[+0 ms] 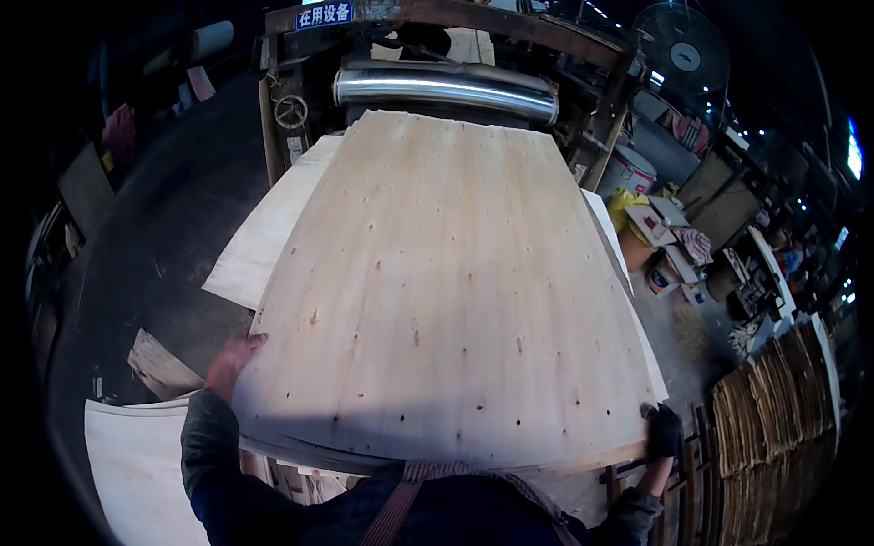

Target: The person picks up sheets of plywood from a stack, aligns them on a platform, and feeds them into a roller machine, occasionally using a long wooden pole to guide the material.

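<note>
A large pale wood veneer sheet (pixel 437 273), dotted with small dark knots, lies flat before me and reaches to a machine with a shiny metal roller (pixel 446 91). My bare left hand (pixel 235 362) grips its left edge, thumb on top and the other fingers hidden beneath. On the near right corner, my right hand (pixel 663 431), in a dark glove, is closed round the edge. Other sheets lie below the top one; a pale sheet (pixel 273 227) sticks out on the left side.
Stacked brown veneer (pixel 774 400) stands at the right beside a dark metal rack (pixel 696 464). Buckets (pixel 628 170) and clutter line the right side. A large fan (pixel 683 55) is at the far right. Pale sheets (pixel 137 464) lie at the near left. A handwheel (pixel 290 112) sits on the machine frame.
</note>
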Motion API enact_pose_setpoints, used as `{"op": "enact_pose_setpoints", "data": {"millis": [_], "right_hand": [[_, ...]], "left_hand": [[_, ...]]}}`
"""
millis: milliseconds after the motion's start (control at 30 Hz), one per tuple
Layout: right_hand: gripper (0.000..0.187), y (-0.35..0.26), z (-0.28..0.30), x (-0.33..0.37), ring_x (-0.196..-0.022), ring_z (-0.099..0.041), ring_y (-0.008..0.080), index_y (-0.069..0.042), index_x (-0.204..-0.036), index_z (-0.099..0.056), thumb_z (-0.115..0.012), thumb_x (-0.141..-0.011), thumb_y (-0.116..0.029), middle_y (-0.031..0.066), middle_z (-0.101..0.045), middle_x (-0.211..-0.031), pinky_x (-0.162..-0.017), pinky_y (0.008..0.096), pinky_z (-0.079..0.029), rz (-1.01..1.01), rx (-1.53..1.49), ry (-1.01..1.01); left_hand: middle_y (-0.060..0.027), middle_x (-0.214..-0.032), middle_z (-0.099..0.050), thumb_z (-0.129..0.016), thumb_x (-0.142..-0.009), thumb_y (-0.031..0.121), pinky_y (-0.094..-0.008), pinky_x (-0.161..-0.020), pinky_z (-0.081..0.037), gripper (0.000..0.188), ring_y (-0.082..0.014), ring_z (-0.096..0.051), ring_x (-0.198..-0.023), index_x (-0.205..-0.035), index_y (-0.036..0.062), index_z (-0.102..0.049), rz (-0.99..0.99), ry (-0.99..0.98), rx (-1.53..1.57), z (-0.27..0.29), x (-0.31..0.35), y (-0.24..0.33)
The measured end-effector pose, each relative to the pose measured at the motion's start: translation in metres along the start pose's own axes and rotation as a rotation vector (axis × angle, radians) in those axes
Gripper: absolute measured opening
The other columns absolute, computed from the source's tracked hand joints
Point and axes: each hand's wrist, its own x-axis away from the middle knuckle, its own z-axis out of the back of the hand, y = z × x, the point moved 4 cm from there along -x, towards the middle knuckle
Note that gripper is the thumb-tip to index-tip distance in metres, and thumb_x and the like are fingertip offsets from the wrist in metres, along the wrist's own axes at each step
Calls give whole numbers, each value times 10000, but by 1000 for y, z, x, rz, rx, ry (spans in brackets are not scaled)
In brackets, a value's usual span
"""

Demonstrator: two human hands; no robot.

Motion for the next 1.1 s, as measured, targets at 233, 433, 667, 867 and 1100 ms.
{"op": "enact_pose_setpoints", "data": {"millis": [233,433,667,867,1100], "right_hand": [[217,-11,20,-47,-650,-596,264,-14,-710,-637,-624,-723,-231,176,-608,-692,-604,366,-434,391,323,42],[320,38,-19,-82,-728,-608,293,-10,-856,-633,-607,-743,-309,173,-627,-735,-686,349,-458,111,444,-42],[486,2,14,-19,-1087,-502,239,-1,-1187,-476,-632,-738,-103,131,-534,-1164,-915,329,-390,404,132,405],[469,-89,-75,77,-1117,-471,223,-2,-1158,-504,-622,-704,9,127,-520,-1175,-945,321,-356,490,-182,52],[262,-96,-154,93,-994,-516,277,-65,-961,-573,-601,-772,-245,94,-580,-996,-957,414,-279,750,142,88]], "left_hand": [[-167,-900,-619,-621,-750,89,-381,-731,-472,349,-260,-610,-760,-1040,-93,-552,-51,72,-186,-17,16,24],[-151,-864,-636,-651,-725,144,-357,-720,-469,342,-242,-609,-779,-986,-71,-596,-67,168,-281,-17,-10,-5],[-207,-1015,-568,-655,-681,166,-385,-773,-442,406,-339,-550,-930,-1020,-32,-551,-527,397,-958,-57,36,37],[-180,-1260,-412,-641,-696,210,-545,-972,-239,559,-369,-333,-1202,-1196,49,-449,-709,514,-1131,-130,111,3],[-197,-1299,-384,-532,-776,237,-565,-1008,-157,442,-387,-284,-1239,-1163,24,-500,-753,655,-1188,-184,121,-40]]}}
